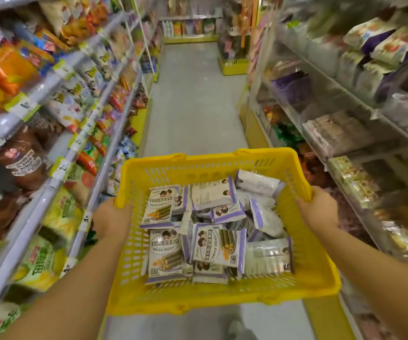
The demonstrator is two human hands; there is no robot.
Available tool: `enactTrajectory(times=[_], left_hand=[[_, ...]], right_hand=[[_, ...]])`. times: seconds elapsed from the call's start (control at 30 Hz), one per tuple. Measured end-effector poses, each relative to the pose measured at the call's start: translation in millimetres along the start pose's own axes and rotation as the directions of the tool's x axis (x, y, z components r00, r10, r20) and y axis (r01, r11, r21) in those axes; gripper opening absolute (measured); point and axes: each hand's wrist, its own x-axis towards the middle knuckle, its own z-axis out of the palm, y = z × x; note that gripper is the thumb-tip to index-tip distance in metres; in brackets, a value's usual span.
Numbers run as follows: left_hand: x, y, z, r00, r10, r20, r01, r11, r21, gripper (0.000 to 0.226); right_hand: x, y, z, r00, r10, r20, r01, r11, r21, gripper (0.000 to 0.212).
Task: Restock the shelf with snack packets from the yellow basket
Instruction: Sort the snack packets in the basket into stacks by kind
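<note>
Left hand (111, 217) and right hand (317, 209), grips curled over the yellow basket (210, 157); carry level so snack packets (219, 249) don't spill.

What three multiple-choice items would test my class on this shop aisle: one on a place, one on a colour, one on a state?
1. Where are the snack packets?
A. on the floor
B. in the yellow basket
C. in a cardboard box

2. What colour edges the packets?
A. red
B. green
C. purple

3. How is the basket carried?
A. by one grip alone
B. left grip and right grip curl over opposite rims
C. it sits on a shelf

Answers:
1 B, they are heaped inside its walls.
2 C, purple strips border them.
3 B, fingers wrap both side rims.
</note>
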Motion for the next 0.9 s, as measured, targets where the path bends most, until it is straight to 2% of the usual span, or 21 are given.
enactTrajectory(times=[0.07, 0.23, 0.4, 0.5, 0.77, 0.9], left_hand=[[22.7, 21.7, 20.8, 1.000, 0.004, 0.002, -0.004, 1.000, 0.001, 0.017], [83.7, 72.5, 70.9, 1.000, 0.017, -0.002, -0.017, 0.999, -0.029, 0.020], [146.3, 117.6, 116.4, 0.999, 0.020, 0.030, -0.018, 0.999, -0.040, 0.028], [188.3, 141.6, 148.2, 0.998, -0.001, 0.058, 0.003, 1.000, -0.020, 0.021], [285.2, 221.9, 223.0, 0.994, 0.048, 0.097, -0.047, 0.999, -0.006, 0.014], [326.0, 259.5, 261.2, 0.994, 0.061, 0.093, -0.064, 0.998, 0.029, 0.024]], right_hand=[[39.2, -10.6, 0.2, 0.999, -0.030, 0.011, 0.030, 0.999, -0.014, 0.027], [135.1, -38.7, 2.1, 0.998, -0.056, 0.007, 0.056, 0.998, -0.016, 0.016], [216.6, -60.0, 21.7, 0.997, -0.074, -0.029, 0.073, 0.997, -0.019, 0.020], [266.1, -74.0, 38.6, 0.996, -0.082, -0.032, 0.081, 0.996, -0.033, 0.021], [370.4, -104.7, 62.4, 0.998, 0.002, -0.058, -0.006, 0.997, -0.080, 0.023], [430.7, -118.6, 69.5, 0.998, 0.030, -0.053, -0.035, 0.995, -0.095, 0.030]])
